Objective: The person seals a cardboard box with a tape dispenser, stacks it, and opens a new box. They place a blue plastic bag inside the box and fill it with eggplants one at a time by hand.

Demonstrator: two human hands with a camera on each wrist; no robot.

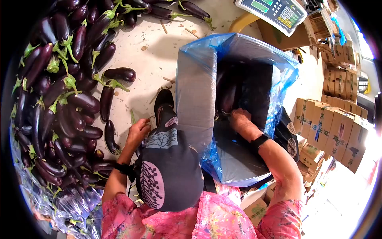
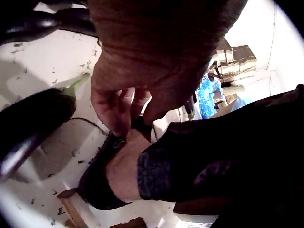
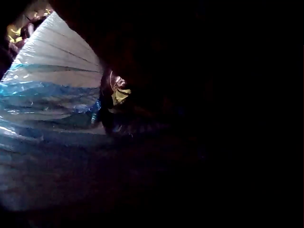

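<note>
My right hand reaches down inside a cardboard box lined with a blue plastic bag. Its fingertips are right at a dark purple eggplant in the box; shadow hides how they lie. In the dark right wrist view, a pale green eggplant cap shows beside the hand. My left hand hangs beside the left lower leg with loosely bent fingers and nothing in them. From the left wrist, the hand overlaps the dark shoe, and a loose eggplant lies to its left.
A large heap of eggplants covers the left side, with plastic wrap below it. A digital scale stands beyond the box. Stacked printed cartons fill the right side. Stem bits lie on the pale floor.
</note>
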